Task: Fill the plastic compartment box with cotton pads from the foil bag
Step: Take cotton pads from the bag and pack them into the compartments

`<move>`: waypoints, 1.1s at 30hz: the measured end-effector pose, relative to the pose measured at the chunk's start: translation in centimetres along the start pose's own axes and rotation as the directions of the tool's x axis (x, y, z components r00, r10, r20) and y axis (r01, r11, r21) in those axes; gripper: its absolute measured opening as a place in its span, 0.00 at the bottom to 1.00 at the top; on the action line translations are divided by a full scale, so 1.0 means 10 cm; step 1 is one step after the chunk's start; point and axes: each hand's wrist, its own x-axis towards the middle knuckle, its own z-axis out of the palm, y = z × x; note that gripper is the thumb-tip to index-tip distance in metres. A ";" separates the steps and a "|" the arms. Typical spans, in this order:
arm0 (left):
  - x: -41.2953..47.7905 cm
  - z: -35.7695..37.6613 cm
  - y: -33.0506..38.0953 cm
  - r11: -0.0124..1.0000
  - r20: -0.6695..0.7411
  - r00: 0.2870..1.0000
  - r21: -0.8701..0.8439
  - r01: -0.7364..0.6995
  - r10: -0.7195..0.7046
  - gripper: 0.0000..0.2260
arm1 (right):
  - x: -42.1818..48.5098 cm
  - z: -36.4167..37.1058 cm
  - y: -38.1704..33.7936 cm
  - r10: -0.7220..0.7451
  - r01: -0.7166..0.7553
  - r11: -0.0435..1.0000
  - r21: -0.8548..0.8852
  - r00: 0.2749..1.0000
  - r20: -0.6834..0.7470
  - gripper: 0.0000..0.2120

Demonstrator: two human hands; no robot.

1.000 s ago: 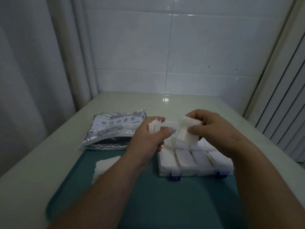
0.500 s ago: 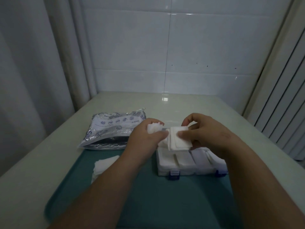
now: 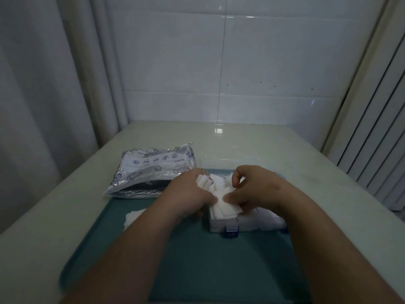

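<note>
— Both hands have dropped since a second ago. They were raised above the compartment box (image 3: 252,223), and now they sit low on it. The cotton pad (image 3: 226,208) has come down from the air to the box's near left corner.
— What is the right grip on?
— The right hand (image 3: 260,189) holds that single cotton pad, with the thumb on top and the fingers curled behind. The pad lies slightly askew over the near left compartment.
— And the left?
— The left hand (image 3: 186,195) keeps a narrow grip round a small stack of pads (image 3: 202,182), held edge-up by the box's far left part. Its thumb tip touches the left edge of the single pad.
— Where does the box stand?
— On the teal tray (image 3: 219,270), right of centre, with a blue latch (image 3: 230,233) on its near wall. Other compartments show white pads, but the hands hide most of them.
— The foil bag?
— The foil bag (image 3: 153,172) lies far left on the table (image 3: 295,154), its dark mouth turned to the near side at the tray's far left corner. Some loose pads (image 3: 133,218) lie on the tray, near the bag and left of the left forearm.
</note>
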 end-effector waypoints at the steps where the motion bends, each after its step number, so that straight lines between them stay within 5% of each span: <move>1: 0.00 0.01 0.00 1.000 0.002 1.000 0.002 0.000 0.000 0.13 | 0.00 0.00 0.00 0.000 0.000 1.000 -0.026 1.000 -0.004 0.12; 17: 0.01 0.10 -0.05 0.969 0.010 0.996 0.231 -0.089 0.089 0.15 | 0.05 0.12 0.03 -0.097 0.096 0.931 -0.351 0.995 0.016 0.07; 33: 0.01 0.09 -0.05 0.996 0.016 0.999 0.084 -0.033 0.032 0.12 | -0.07 -0.03 -0.02 -0.082 0.113 0.970 -0.215 0.986 0.148 0.11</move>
